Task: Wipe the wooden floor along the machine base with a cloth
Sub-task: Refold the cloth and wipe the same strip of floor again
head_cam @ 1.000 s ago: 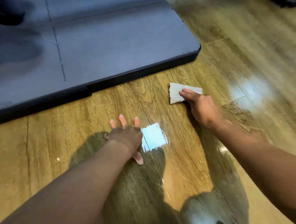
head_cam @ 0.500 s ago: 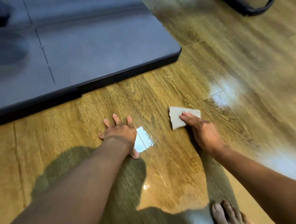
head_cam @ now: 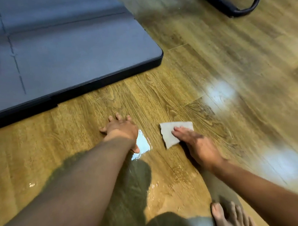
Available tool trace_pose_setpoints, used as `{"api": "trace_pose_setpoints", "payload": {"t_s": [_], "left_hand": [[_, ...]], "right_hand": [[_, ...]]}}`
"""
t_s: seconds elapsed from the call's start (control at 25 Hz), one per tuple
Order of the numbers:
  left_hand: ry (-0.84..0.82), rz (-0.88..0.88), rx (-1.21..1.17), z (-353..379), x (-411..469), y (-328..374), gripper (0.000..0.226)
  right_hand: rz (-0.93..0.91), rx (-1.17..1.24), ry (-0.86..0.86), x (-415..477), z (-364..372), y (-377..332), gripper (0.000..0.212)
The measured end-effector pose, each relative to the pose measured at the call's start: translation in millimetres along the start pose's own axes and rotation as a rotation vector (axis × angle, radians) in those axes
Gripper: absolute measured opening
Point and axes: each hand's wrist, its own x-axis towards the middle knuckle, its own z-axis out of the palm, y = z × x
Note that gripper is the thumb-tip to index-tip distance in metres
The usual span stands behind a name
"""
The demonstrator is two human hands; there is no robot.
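Glossy wooden floor, its planks a honey-brown with dark streaked grain and thin seams, fills most of the frame and mirrors pale blurs of light at centre right. In the upper left lies the machine base, a flat matte blue-grey slab with faint scored lines across its top, a thick black rim and a rounded corner that points toward the centre. The cloth, a small pale grey-beige piece, roughly rectangular with a ragged left edge and a soft, flat look, lies on the floor just right of the centre, clear of the base's rim. The right hand rests on its right part with fingers laid out nearly straight, pressing it to the boards rather than bunching it. The left hand, just left of the cloth and apart from it, is spread flat on the bare wood with fingers splayed, holding nothing; a bright squarish glare patch shines on the floor beside it. A bare foot shows at the lower right edge, toes on the wood. At the upper right, a black bent tube frame with rounded bends sits on the floor.
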Motion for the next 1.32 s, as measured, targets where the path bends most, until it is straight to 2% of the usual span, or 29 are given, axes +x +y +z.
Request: {"api": "trace_pose_setpoints", "payload": {"t_s": [0.12,0.2,0.28,0.36,0.52,0.6,0.72,0.84,0.96,1.04,1.16,1.24,1.32], "left_hand": [[-0.013,-0.012,-0.048,-11.0,8.5,1.2,0.137],[-0.043,-0.034,-0.075,-17.5,9.5,6.7,0.144],[-0.057,-0.047,-0.081,-21.3,9.7,9.7,0.144],[-0.069,-0.041,-0.083,-24.6,9.6,12.7,0.144],[-0.099,-0.053,-0.076,-30.2,15.0,15.2,0.149],[-0.09,-0.028,-0.061,-29.7,18.2,13.6,0.15],[-0.084,0.006,-0.054,-26.2,19.8,9.2,0.148],[-0.073,0.017,-0.061,-25.1,18.8,8.1,0.146],[-0.061,0.013,-0.089,-24.0,18.5,6.5,0.145],[-0.055,0.017,-0.093,-23.8,19.5,6.1,0.144],[-0.048,0.02,-0.114,-22.6,19.8,5.9,0.143],[-0.04,0.021,-0.128,-20.9,20.3,5.3,0.143],[-0.03,0.018,-0.127,-18.5,21.4,4.5,0.145]], "right_hand": [[-0.092,0.007,0.059,-26.0,8.8,5.0,0.072],[-0.168,0.008,0.025,6.5,-0.2,14.7,0.065],[-0.151,0.021,-0.034,64.1,-12.0,16.8,0.057],[-0.094,0.015,-0.01,115.0,-15.0,16.7,0.055],[0.008,0.08,0.065,125.0,4.1,4.8,0.053],[-0.108,0.049,0.093,107.2,7.2,5.1,0.053],[-0.304,0.035,0.008,135.6,-9.2,23.8,0.054],[-0.176,-0.026,-0.016,207.8,-24.0,33.1,0.048],[-0.013,0.085,0.036,227.8,-12.7,25.6,0.043],[-0.073,0.051,0.074,202.8,-1.8,21.7,0.044],[-0.327,0.033,-0.007,196.9,-14.4,41.4,0.043],[-0.296,-0.01,0.002,225.8,-30.4,52.9,0.037],[-0.147,0.01,0.054,244.6,-35.5,55.0,0.037]]}}
